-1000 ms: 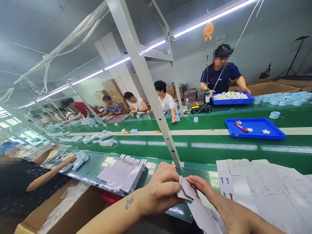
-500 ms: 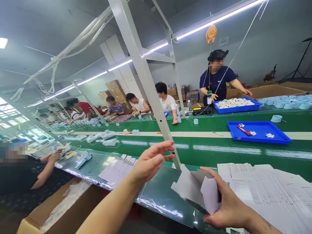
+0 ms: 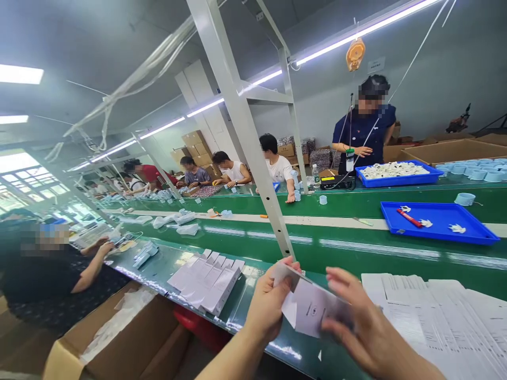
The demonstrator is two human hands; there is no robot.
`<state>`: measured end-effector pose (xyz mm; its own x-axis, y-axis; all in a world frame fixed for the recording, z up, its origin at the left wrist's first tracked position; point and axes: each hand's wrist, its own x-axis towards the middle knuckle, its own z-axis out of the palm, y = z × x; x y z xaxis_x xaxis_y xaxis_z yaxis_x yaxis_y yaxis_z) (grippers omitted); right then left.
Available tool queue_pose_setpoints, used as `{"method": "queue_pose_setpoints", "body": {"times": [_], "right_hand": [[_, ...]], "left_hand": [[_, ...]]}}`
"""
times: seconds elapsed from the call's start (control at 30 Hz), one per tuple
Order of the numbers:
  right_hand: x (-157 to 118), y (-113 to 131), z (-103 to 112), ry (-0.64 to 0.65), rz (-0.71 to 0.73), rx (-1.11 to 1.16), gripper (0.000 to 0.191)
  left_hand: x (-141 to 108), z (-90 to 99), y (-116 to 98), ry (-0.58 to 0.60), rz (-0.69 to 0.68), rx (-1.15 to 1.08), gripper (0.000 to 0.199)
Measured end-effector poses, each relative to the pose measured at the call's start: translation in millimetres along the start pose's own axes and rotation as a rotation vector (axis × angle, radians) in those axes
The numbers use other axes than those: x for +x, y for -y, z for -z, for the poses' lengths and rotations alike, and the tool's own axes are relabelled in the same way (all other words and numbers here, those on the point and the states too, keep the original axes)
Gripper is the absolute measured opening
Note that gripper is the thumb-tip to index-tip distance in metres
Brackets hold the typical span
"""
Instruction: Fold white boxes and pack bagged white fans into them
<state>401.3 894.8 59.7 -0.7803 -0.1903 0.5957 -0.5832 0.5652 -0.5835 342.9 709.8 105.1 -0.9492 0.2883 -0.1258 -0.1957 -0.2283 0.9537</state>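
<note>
A small white carton (image 3: 311, 309) with dark print on its side is held tilted between my two hands. My left hand (image 3: 267, 303) is closed on its left end, thumb on a flap. My right hand (image 3: 362, 322), somewhat blurred, spans the right end with the thumb low on the printed side and fingers across the top. Flat white cartons (image 3: 431, 311) are fanned out in overlapping layers on the right. Left of my hands lie several made-up white boxes (image 3: 208, 282) in a row.
A metal post (image 3: 253, 142) rises beyond my hands. Past the green conveyor (image 3: 336, 232) are a blue tray (image 3: 439, 221) with a red tool and white pieces, and a second tray (image 3: 400, 179) full of white parts. An open cardboard box (image 3: 114, 338) stands lower left, near a seated co-worker (image 3: 47, 274).
My left hand has come down and right and taken hold of the carton's end. The carton has turned so its printed side shows. The view has shifted slightly left.
</note>
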Motion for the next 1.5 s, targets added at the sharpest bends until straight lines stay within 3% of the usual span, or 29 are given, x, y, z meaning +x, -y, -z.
{"method": "queue_pose_setpoints", "body": {"times": [0.1,0.23,0.3,0.4,0.5,0.57,0.63,0.73,0.77,0.8,0.87,0.93,0.97,1.07,1.17,1.3,1.5], "right_hand": [[5.4,14.5,-3.5,0.013,0.158,-0.138,0.073],[11.3,16.7,-5.5,-0.036,0.044,-0.002,0.038],[14.6,14.1,-2.4,0.037,0.002,0.158,0.033],[23.9,12.2,4.9,0.155,-0.023,0.346,0.037],[34.2,14.1,11.6,0.249,-0.096,0.375,0.038],[36.1,17.0,11.7,0.300,-0.139,0.294,0.037],[31.5,20.3,4.5,0.255,-0.160,0.140,0.041],[15.1,23.3,-20.6,0.080,-0.143,-0.025,0.082],[9.2,23.4,-30.5,0.017,-0.135,-0.032,0.094],[4.2,23.3,-39.5,-0.039,-0.136,-0.018,0.099],[-1.9,22.9,-51.8,-0.095,-0.186,0.043,0.094],[-1.4,23.8,-54.7,-0.059,-0.241,0.102,0.079],[0.9,25.0,-53.5,-0.026,-0.237,0.118,0.076],[11.9,30.5,-47.3,-0.014,-0.133,0.105,0.073],[21.9,36.1,-44.4,-0.064,-0.013,0.093,0.070],[30.2,39.6,-43.8,-0.059,0.056,0.103,0.067],[32.2,29.5,-53.6,0.030,0.124,0.140,0.070]], "left_hand": [[-7.9,-6.6,6.7,-0.052,-0.015,0.041,0.051],[-8.3,1.3,1.0,0.194,0.003,0.007,0.053],[-4.5,9.8,-4.3,0.324,0.071,-0.111,0.047],[-1.1,14.9,-7.0,0.398,0.144,-0.216,0.046],[-1.6,9.0,-7.6,0.362,0.171,-0.148,0.058],[-2.6,3.9,-8.6,0.278,0.137,-0.055,0.053],[-4.4,0.9,-8.0,0.140,0.054,0.009,0.044],[-11.1,3.6,-1.4,-0.110,-0.134,0.127,0.032],[-14.4,6.6,0.8,-0.136,-0.205,0.205,0.030],[-17.6,10.6,2.1,-0.111,-0.267,0.295,0.029],[-22.4,20.6,-0.1,0.056,-0.323,0.470,0.032],[-23.1,30.3,-7.0,0.238,-0.264,0.528,0.035],[-22.2,33.6,-10.4,0.271,-0.206,0.479,0.032],[-19.3,33.9,-12.8,0.217,-0.027,0.156,0.029],[-22.2,25.3,-5.4,0.162,0.054,-0.030,0.050],[-30.1,20.4,0.4,0.084,-0.004,0.031,0.049],[-36.0,30.8,1.5,-0.012,-0.041,0.172,0.048]]}}
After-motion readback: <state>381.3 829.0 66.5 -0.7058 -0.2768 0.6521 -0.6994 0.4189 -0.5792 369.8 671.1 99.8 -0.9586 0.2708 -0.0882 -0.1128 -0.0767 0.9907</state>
